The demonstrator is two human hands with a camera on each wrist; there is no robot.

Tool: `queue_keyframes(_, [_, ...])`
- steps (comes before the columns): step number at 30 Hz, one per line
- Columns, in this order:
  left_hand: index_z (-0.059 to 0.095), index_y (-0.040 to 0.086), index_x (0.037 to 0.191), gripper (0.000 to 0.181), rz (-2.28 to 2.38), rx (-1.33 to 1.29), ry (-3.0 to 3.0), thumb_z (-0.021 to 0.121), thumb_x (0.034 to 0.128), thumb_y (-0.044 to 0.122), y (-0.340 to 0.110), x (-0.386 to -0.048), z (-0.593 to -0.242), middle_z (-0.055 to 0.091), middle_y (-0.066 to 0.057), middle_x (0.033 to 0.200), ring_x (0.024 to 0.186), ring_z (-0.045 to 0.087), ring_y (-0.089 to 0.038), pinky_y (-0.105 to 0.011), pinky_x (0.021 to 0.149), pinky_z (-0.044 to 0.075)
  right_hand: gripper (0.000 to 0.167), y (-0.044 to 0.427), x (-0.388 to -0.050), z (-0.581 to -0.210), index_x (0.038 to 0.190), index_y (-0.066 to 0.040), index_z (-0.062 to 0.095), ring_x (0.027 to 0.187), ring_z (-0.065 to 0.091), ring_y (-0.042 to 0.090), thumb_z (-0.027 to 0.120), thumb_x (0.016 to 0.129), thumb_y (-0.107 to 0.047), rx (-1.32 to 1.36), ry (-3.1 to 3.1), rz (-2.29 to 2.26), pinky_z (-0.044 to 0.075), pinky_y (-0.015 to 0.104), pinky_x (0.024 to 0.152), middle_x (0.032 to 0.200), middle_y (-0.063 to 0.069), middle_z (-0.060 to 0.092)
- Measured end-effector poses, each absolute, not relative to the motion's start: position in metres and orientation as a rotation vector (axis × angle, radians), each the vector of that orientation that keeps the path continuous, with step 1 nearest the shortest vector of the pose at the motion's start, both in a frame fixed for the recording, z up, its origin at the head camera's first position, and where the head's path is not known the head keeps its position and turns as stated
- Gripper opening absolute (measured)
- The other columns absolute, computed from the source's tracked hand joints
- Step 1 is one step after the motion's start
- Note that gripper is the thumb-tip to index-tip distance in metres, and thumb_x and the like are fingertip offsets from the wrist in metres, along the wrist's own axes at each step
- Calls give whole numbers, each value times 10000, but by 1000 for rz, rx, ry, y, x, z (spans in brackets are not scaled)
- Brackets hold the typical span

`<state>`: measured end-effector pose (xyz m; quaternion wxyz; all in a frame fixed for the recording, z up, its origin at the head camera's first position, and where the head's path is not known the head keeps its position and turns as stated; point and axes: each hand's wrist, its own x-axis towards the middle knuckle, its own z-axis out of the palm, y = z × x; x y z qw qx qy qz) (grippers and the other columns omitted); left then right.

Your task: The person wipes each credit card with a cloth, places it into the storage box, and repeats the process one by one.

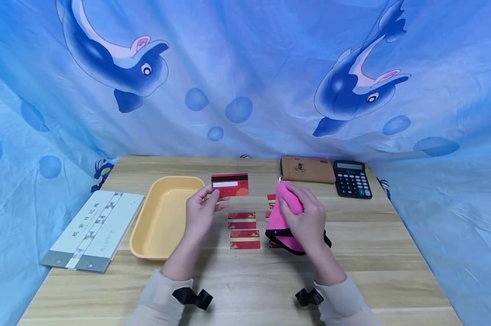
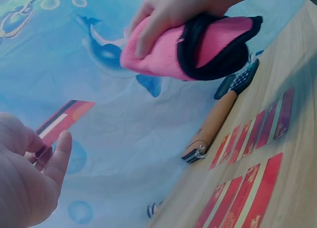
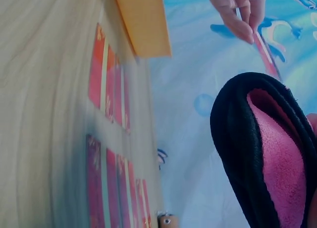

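The head camera looks forward and down from above the tabletop [image 1: 229, 280], far enough back to take in both forearms [image 1: 183, 256] and the curtain [image 1: 270, 68] behind. The left wrist camera sits close to the left hand [image 2: 27, 173], steeply tilted, facing the curtain, with the right hand [image 2: 176, 15] farther off. The right wrist camera, turned nearly sideways, has the pouch [image 3: 282, 161] close before it, the left hand beyond. All three share pouch, held card [image 1: 231, 184], curtain and part of the tabletop.

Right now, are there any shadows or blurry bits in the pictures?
Head view: soft shadows on the table near both sleeves; left wrist view: a shadow beside the flat cards; right wrist view: the held card looks a bit blurry.
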<state>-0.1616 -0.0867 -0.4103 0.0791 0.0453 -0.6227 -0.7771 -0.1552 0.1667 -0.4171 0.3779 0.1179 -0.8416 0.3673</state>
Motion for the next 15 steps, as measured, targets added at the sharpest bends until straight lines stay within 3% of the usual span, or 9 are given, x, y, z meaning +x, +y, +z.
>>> queue_keyframes(9, [622, -115, 1256, 359, -2382, 222, -1650, 714, 926, -6, -106, -168, -406, 711, -60, 900, 737, 747, -160, -329, 756, 626, 404, 183, -156, -425, 1203, -119, 753, 948, 715, 240, 851, 813, -155, 262, -2167, 923, 592, 438, 698, 1077, 79, 748])
queue_keyframes(15, [653, -131, 1182, 289, -2330, 211, -1568, 711, 911, -50, -129, -176, -406, 750, -42, 824, 717, 749, -159, -306, 701, 629, 429, 193, -154, -428, 1239, -134, 737, 1012, 704, 230, 847, 828, -190, 209, -2221, 924, 587, 404, 788, 1137, 70, 739])
